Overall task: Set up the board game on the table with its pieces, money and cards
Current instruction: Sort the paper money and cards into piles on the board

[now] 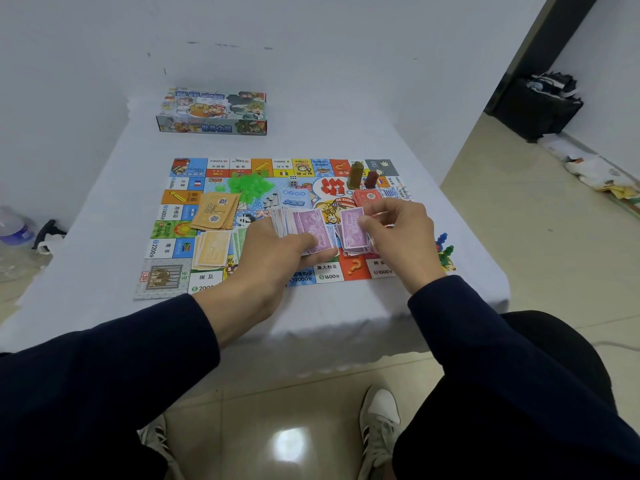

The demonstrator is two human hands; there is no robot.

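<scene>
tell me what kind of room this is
Probably a plain spare room indoors, not a furnished living space: bare white walls, a glossy beige tiled floor, and a table under a white cloth. A full black bin stands in the far corner, with litter on the floor nearby.

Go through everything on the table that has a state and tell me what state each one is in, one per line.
Game box: closed, beyond the board.
Board: unfolded flat.
Left hand: grips a fanned stack of notes.
Right hand: pinches a purple note.
Orange cards: loosely piled.
Green houses: heaped.
Dice: resting on the board.
</scene>
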